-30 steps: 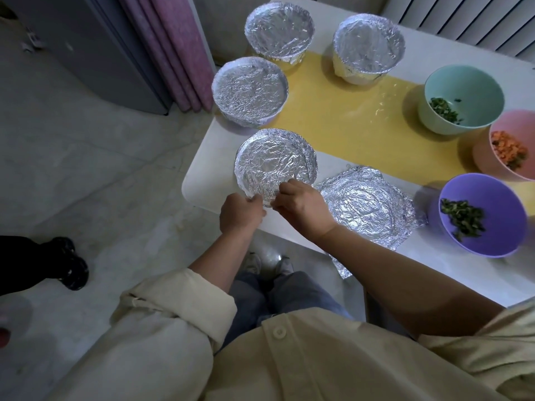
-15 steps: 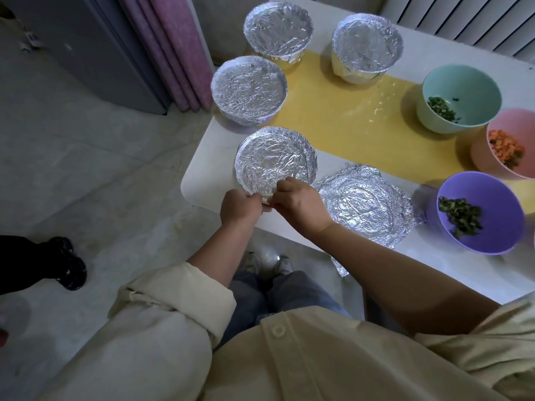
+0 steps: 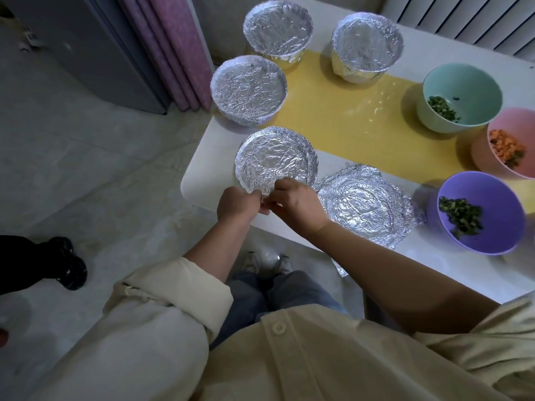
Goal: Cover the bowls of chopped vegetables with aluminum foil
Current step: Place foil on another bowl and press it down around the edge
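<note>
Pinching the near rim of the foil-topped bowl (image 3: 276, 159), both grips sit centre-frame at the front-left corner of the tabletop (image 3: 202, 183). Left grip (image 3: 236, 202): fingers curled in, thumb + fingertips closed on the foil edge at the bowl's near side. Right grip (image 3: 295, 202): curled too, knuckles up, fingertips nipping the same foil edge just beside the left's. Neither is spread at all, and both are tight on foil. Whether the two grips touch each other, can't tell. Foil on this bowl is crinkled, flat across the top and folded down round the rim.

Just right of it, a loose foil sheet (image 3: 367, 206) lies flat w/ a round imprint in its middle. Its near corner hangs over the tabletop's front edge.

Upper frame has 3 more wrapped bowls: left wrapped bowl (image 3: 249, 89) just above the pinched one, top wrapped bowl (image 3: 278, 30) and top-right wrapped bowl (image 3: 366, 46) further back, at the yellow mat (image 3: 333, 120).

Right side has 3 bare ones:
- teal bowl (image 3: 469, 82) w/ chopped greens
- pink bowl (image 3: 518, 123) w/ orange bits, cut by the frame edge
- purple bowl (image 3: 498, 215) w/ chopped greens, lower right, near the loose sheet
</note>
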The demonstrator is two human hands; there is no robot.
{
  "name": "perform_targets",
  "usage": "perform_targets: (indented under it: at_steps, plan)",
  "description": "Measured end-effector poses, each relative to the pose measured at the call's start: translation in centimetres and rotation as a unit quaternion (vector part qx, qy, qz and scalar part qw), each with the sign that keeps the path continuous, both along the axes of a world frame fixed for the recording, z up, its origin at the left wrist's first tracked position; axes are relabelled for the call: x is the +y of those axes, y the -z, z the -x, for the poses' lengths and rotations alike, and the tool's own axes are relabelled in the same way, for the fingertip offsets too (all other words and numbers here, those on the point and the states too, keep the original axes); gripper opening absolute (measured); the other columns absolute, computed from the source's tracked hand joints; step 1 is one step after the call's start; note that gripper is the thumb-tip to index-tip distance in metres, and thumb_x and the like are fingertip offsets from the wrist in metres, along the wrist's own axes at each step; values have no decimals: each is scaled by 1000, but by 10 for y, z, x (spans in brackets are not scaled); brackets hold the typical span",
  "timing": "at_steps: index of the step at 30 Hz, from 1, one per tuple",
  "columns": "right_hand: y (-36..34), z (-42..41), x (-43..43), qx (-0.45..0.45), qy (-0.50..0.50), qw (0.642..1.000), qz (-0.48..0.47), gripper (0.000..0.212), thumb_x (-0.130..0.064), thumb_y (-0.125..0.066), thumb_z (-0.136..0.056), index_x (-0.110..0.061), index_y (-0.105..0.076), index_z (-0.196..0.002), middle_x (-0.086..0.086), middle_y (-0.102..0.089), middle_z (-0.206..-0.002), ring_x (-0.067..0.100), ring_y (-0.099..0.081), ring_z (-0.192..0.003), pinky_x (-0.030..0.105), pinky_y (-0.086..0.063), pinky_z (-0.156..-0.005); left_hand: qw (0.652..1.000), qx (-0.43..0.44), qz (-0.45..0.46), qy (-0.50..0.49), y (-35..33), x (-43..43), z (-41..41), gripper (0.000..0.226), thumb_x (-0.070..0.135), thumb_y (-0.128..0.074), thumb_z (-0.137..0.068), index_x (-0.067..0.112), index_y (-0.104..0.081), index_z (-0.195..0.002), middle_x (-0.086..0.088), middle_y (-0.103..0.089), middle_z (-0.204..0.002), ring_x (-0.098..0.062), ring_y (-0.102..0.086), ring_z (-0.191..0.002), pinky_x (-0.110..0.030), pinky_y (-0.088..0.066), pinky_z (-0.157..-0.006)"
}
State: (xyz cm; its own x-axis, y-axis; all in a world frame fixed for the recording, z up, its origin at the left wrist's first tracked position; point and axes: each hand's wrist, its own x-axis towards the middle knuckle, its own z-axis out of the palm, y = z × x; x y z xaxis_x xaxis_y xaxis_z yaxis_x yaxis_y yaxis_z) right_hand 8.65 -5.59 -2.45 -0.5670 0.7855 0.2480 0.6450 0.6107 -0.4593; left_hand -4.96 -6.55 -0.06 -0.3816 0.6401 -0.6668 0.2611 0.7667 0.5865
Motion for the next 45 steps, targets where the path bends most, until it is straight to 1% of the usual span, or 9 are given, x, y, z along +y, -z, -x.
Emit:
perform_targets:
  at_steps: [3,7,12,18,25,30,35,41,45]
  plan:
    - [-1,-7,-2,2,-27,1000,9,15,-12,-77,-74,-7,-70,-86,8,-60,-78,29,-57,-73,32,-44,-58,1000,20,2,13,-1,2,10,27,27,-54,-79,6,-69,-76,-8,-72,-60,-22,-73,-77,-33,-57,-70]
    - [2,-15,-3,-6,-29,1000,-3,9,-3,-76,-73,-7,-69,-77,7,-60,-75,30,-57,-70,35,-47,-57,1000,-5,9,-9,0,0,19,24,22,-53,-84,4,-69,-80,0,-72,-58,-19,-74,-74,-21,-43,-47]
    - [4,-4,-2,-6,-26,999,-21,22,-14,-57,-86,-10,-67,-67,4,-56,-69,28,-56,-67,31,-43,-51,987,-64,-10,-145,7,-14,6,30,31,-71,-83,2,-69,-78,-9,-72,-70,-22,-70,-61,-20,-47,-49]
    - [2,4,-3,-2,-15,1000,-15,15,-10,-63,-79,-10,-68,-65,5,-56,-66,28,-57,-64,29,-44,-46,983,-66,-26,-169,18,-13,-1,22,14,-65,-77,8,-68,-56,-10,-72,-61,-26,-74,-64,-44,-60,-82]
    - [1,4,-3,-4,-7,1000,-9,20,-13,-59,-80,-10,-66,-62,5,-54,-64,28,-56,-63,29,-42,-43,988,-66,-16,-141,5,-13,-6,24,19,-58,-91,9,-64,-70,-6,-72,-69,-21,-71,-58,-28,-51,-64]
    - [-4,6,-4,-4,-9,1000,2,20,-5,-81,-70,-10,-65,-60,5,-51,-60,28,-55,-59,27,-35,-42,992,-61,-14,-109,4,-12,-7,23,15,-52,-93,8,-63,-74,-5,-70,-60,-20,-72,-60,-38,-58,-79]
    - [-1,4,-3,-6,-14,1000,-6,17,-7,-73,-75,-11,-66,-60,5,-52,-62,28,-55,-61,28,-38,-41,988,-93,8,-127,-4,-11,-7,21,14,-50,-92,6,-62,-76,-7,-68,-66,-20,-65,-60,-30,-47,-66]
    - [0,7,-6,-7,-13,1000,-10,13,-9,-77,-73,-13,-70,-63,3,-52,-61,27,-56,-60,26,-37,-42,996,-38,11,-85,-1,-5,-2,14,12,-54,-79,5,-63,-70,-15,-72,-65,-28,-74,-76,-46,-60,-83]
    - [1,7,-5,-5,1,1000,-2,14,-8,-82,-70,-12,-71,-63,3,-53,-61,27,-56,-60,26,-38,-43,996,-55,22,-63,-11,-3,-2,17,15,-54,-87,2,-65,-81,-11,-72,-74,-21,-71,-65,-26,-55,-58]
